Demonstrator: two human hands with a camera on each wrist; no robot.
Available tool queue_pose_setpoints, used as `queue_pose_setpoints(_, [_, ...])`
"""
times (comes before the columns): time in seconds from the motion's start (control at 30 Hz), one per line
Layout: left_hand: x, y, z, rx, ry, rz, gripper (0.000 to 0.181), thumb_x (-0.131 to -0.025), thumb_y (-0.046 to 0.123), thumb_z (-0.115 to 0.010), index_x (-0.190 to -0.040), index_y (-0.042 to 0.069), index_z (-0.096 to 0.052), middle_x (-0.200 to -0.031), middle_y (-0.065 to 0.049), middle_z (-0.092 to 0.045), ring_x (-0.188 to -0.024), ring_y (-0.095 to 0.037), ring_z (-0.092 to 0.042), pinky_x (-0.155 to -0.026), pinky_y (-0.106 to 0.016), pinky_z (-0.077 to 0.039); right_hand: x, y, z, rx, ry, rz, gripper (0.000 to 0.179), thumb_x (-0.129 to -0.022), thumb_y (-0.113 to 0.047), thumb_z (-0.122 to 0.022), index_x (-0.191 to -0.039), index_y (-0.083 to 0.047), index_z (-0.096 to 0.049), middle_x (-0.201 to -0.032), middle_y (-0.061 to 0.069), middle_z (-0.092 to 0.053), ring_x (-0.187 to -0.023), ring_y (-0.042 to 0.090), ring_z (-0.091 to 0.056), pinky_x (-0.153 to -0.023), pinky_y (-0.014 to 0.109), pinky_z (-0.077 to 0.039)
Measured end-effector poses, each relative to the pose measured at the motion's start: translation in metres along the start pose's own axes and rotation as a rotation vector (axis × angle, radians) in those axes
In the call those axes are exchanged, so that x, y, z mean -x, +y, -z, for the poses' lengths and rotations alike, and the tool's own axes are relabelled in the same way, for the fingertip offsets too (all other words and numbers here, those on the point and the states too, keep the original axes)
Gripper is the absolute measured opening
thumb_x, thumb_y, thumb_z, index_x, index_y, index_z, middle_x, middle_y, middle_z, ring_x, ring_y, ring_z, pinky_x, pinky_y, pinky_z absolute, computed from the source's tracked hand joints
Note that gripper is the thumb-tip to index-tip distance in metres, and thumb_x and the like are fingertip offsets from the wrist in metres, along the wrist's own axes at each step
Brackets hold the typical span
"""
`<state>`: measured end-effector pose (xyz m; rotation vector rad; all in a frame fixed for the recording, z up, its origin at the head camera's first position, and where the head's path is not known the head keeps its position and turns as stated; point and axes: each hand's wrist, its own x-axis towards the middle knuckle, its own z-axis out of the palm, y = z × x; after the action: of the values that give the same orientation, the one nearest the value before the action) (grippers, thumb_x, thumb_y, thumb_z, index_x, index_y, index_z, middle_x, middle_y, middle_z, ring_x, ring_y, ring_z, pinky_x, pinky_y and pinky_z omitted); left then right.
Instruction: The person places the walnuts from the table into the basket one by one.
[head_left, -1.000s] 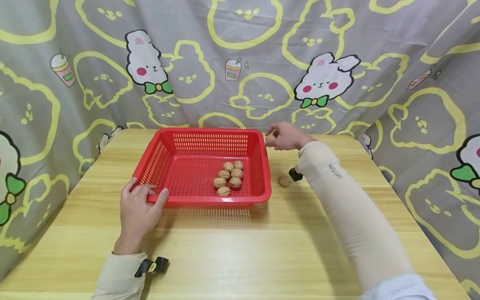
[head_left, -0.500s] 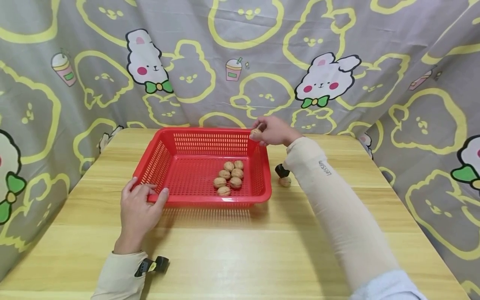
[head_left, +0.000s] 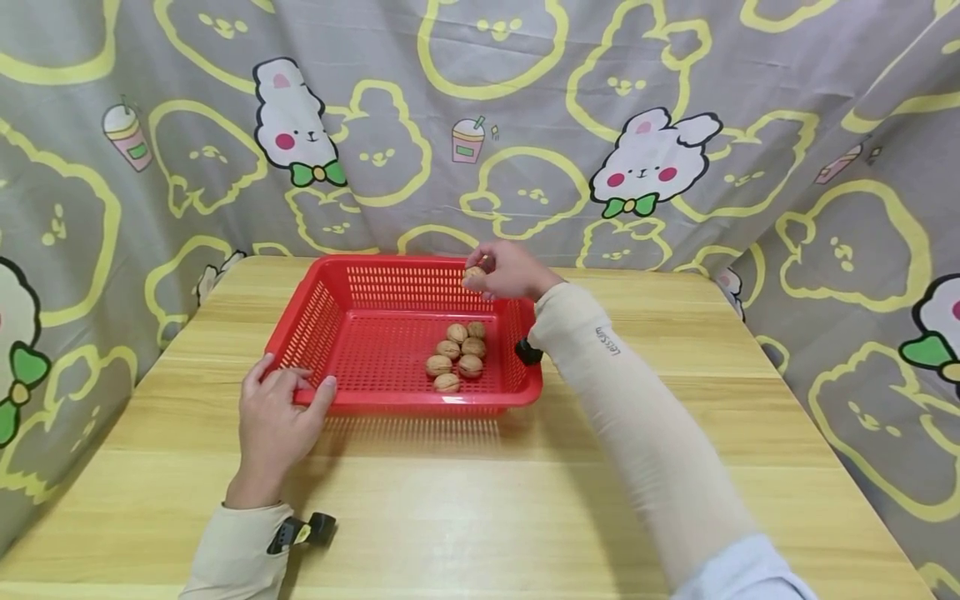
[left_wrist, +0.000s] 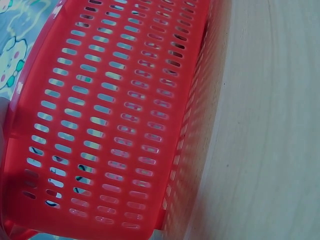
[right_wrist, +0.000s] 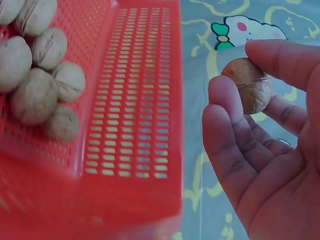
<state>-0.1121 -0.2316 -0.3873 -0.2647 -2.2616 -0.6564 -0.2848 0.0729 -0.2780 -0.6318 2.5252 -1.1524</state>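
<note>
A red plastic basket [head_left: 405, 400] with slotted walls stands on the wooden table. Several walnuts [head_left: 447, 350] lie on its floor toward the right. My left hand [head_left: 277, 425] grips the near left corner, fingers bent over the rim and the thumb lying along the front edge. Over the back right part of the basket, my right hand [head_left: 513, 272] pinches one walnut [right_wrist: 247, 85] between thumb and fingertips. The right wrist view shows that walnut higher than the ones in the basket. In the left wrist view the basket's slotted front wall [left_wrist: 110, 115] fills the left half.
The light wooden table [head_left: 450, 508] reaches out on all sides of the basket. Behind it hangs a grey curtain [head_left: 525, 83] with cartoon prints. A black wrist camera [head_left: 528, 352] on the right sleeve overlaps the basket's right wall in the head view.
My right hand has carried its walnut leftward from outside the right rim to over the basket. The right forearm now hides the loose walnut seen on the table earlier. My left hand stays put.
</note>
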Motion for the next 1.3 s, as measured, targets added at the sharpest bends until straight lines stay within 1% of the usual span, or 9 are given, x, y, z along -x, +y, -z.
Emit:
queue_pose_setpoints(0.2, [0.0, 0.001, 0.001, 0.003, -0.008, 0.006, 0.039, -0.084, 0.033, -0.06, -0.067, -0.002, -0.053, -0.075, -0.023, -0.064, -0.077, -0.041, -0.061, -0.108, -0.051, -0.028, -0.007, -0.005, -0.013, -0.008, -0.017, 0.009, 0.027, -0.09, -0.018, -0.068, -0.112, -0.005, -0.058, -0.09, 0.015, -0.062, -0.073, 0.023, -0.066, -0.067, 0.032, -0.056])
queue_pose_setpoints(0.37, [-0.001, 0.0, 0.002, 0.007, -0.006, 0.002, 0.039, -0.084, 0.033, -0.06, -0.067, -0.002, -0.053, -0.075, -0.023, -0.064, -0.076, -0.041, -0.062, -0.107, -0.052, -0.029, -0.015, -0.003, -0.024, -0.036, -0.05, 0.001, 0.027, -0.092, -0.018, -0.066, -0.113, -0.005, -0.056, -0.092, 0.015, -0.065, -0.077, 0.025, -0.066, -0.071, 0.035, -0.056])
queue_pose_setpoints(0.53, [-0.001, -0.001, 0.001, 0.002, -0.012, 0.009, 0.038, -0.084, 0.031, -0.061, -0.066, -0.001, -0.053, -0.077, -0.024, -0.065, -0.078, -0.041, -0.062, -0.108, -0.051, -0.028, -0.021, -0.001, -0.037, -0.078, -0.062, -0.021, 0.026, -0.091, -0.016, -0.066, -0.113, -0.004, -0.056, -0.091, 0.013, -0.063, -0.086, 0.035, -0.067, -0.077, 0.042, -0.056])
queue_pose_setpoints(0.67, [0.001, -0.001, 0.002, -0.002, -0.019, 0.028, 0.038, -0.084, 0.032, -0.061, -0.066, -0.001, -0.052, -0.078, -0.024, -0.065, -0.08, -0.041, -0.061, -0.108, -0.051, -0.027, -0.025, 0.002, -0.048, -0.096, -0.111, -0.058, 0.025, -0.092, -0.015, -0.065, -0.112, -0.006, -0.055, -0.094, 0.012, -0.062, -0.093, 0.038, -0.065, -0.081, 0.046, -0.055])
queue_pose_setpoints(0.77, [0.001, 0.0, 0.002, -0.002, -0.022, 0.03, 0.037, -0.084, 0.031, -0.061, -0.067, -0.001, -0.052, -0.078, -0.024, -0.065, -0.08, -0.041, -0.061, -0.108, -0.051, -0.027, -0.027, 0.005, -0.053, -0.074, -0.131, -0.076, 0.023, -0.091, -0.016, -0.065, -0.111, -0.007, -0.056, -0.094, 0.011, -0.062, -0.09, 0.036, -0.065, -0.082, 0.046, -0.055])
queue_pose_setpoints(0.9, [-0.001, 0.001, 0.001, 0.002, -0.014, 0.017, 0.036, -0.083, 0.03, -0.061, -0.066, -0.001, -0.052, -0.077, -0.024, -0.065, -0.078, -0.041, -0.062, -0.108, -0.051, -0.028, -0.029, 0.009, -0.059, -0.059, -0.13, -0.079, 0.022, -0.091, -0.015, -0.065, -0.11, -0.008, -0.057, -0.093, 0.011, -0.061, -0.086, 0.034, -0.064, -0.081, 0.046, -0.054])
queue_pose_setpoints(1.03, [-0.002, 0.002, 0.0, 0.008, -0.014, 0.017, 0.036, -0.083, 0.03, -0.061, -0.066, -0.001, -0.052, -0.078, -0.024, -0.065, -0.078, -0.041, -0.062, -0.108, -0.051, -0.028, -0.03, 0.015, -0.067, -0.022, -0.121, -0.089, 0.019, -0.091, -0.015, -0.065, -0.108, -0.009, -0.057, -0.095, 0.009, -0.059, -0.088, 0.027, -0.059, -0.078, 0.037, -0.053])
queue_pose_setpoints(1.13, [-0.002, 0.002, 0.001, 0.007, -0.023, 0.022, 0.036, -0.083, 0.03, -0.061, -0.067, -0.001, -0.052, -0.078, -0.024, -0.065, -0.079, -0.041, -0.062, -0.109, -0.05, -0.027, -0.03, 0.015, -0.073, 0.039, -0.1, -0.073, 0.017, -0.09, -0.015, -0.065, -0.105, -0.011, -0.058, -0.099, 0.007, -0.059, -0.089, 0.02, -0.055, -0.075, 0.031, -0.049])
queue_pose_setpoints(1.3, [-0.001, 0.0, 0.001, 0.001, -0.023, 0.024, 0.036, -0.083, 0.03, -0.061, -0.067, -0.001, -0.053, -0.078, -0.024, -0.065, -0.079, -0.04, -0.062, -0.109, -0.05, -0.027, -0.034, 0.014, -0.085, 0.056, -0.146, -0.076, 0.014, -0.09, -0.015, -0.066, -0.103, -0.013, -0.06, -0.096, 0.005, -0.06, -0.085, 0.019, -0.055, -0.074, 0.03, -0.049])
